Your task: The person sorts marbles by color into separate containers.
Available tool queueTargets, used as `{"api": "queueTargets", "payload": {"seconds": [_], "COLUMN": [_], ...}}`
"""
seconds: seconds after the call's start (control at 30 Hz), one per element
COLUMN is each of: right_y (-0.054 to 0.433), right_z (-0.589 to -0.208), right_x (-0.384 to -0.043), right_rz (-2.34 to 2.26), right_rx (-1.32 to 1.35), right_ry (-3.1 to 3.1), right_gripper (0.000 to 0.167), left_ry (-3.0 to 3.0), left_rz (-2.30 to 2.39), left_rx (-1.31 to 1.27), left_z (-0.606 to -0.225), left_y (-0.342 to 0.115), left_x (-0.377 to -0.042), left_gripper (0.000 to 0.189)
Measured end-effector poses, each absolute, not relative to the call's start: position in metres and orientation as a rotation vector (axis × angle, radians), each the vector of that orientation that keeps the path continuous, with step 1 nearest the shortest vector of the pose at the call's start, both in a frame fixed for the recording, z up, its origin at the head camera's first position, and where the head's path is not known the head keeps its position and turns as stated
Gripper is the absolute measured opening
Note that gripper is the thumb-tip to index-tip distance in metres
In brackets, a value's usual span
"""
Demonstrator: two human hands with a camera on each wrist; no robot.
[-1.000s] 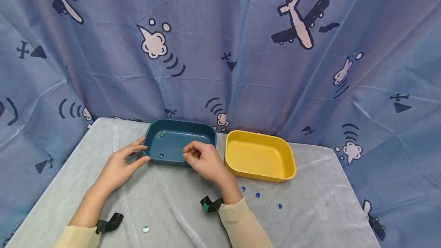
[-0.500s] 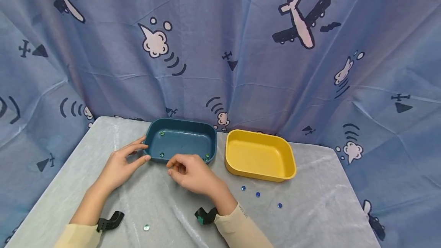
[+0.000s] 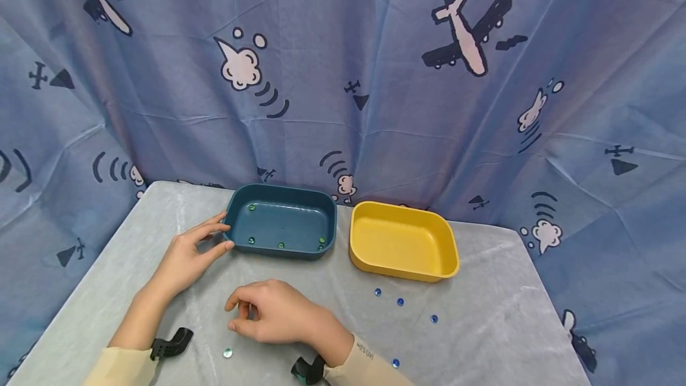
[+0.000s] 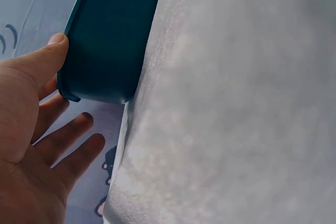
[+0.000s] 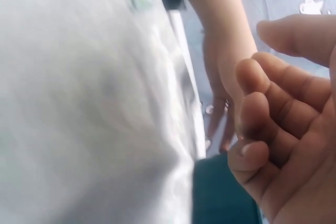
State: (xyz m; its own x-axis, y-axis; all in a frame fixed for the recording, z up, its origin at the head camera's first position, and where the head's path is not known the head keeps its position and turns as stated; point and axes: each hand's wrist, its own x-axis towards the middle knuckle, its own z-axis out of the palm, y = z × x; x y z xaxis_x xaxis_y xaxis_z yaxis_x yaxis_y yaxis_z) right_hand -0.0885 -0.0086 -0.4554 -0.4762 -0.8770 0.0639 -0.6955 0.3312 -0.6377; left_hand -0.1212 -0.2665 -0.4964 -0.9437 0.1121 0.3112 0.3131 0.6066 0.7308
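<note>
My left hand (image 3: 184, 255) rests its thumb and fingertips on the left end of a dark teal tray (image 3: 289, 195). In the left wrist view the thumb (image 4: 44, 59) touches the tray's rim, and the lower fingers stretch out below. Several small green glass gems (image 3: 281, 245) lie inside the tray. My right hand (image 3: 276, 311) hovers over the cloth in front of the tray, fingers loosely bent. Seen from the right wrist, those fingers (image 5: 254, 111) hold nothing. Just below its thumb lies a single pale green gem (image 3: 227, 352) on the cloth.
To the right of the teal tray stands a yellow tray (image 3: 402, 207) with nothing in it. Several blue gems (image 3: 400, 302) are scattered on the grey cloth (image 3: 498, 290) before it and beside the right sleeve. A blue airplane-print curtain (image 3: 321, 76) hangs behind the table.
My right hand has left the teal tray and come toward the front left, near the loose green gem. Green gems along the tray's front are uncovered. The left hand stays put.
</note>
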Motion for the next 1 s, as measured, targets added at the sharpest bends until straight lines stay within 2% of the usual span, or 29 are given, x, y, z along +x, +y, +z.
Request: {"api": "queueTargets", "payload": {"seconds": [0.4,1.0], "right_y": [-0.017,-0.023], "right_z": [-0.477,-0.488], "right_x": [-0.069,-0.062], "right_rz": [-0.765,-0.612], "right_rx": [-1.497,-1.498], "right_ry": [2.201,2.203], "right_gripper": [0.016,0.011], "left_ry": [-2.598,-2.614], "left_rz": [-1.235,-1.236], "left_rx": [-0.368,-0.357], "left_z": [-0.498,-0.498], "left_y": [-0.27,-0.269], "left_x": [-0.122,-0.121], "left_gripper": [0.042,0.042]}}
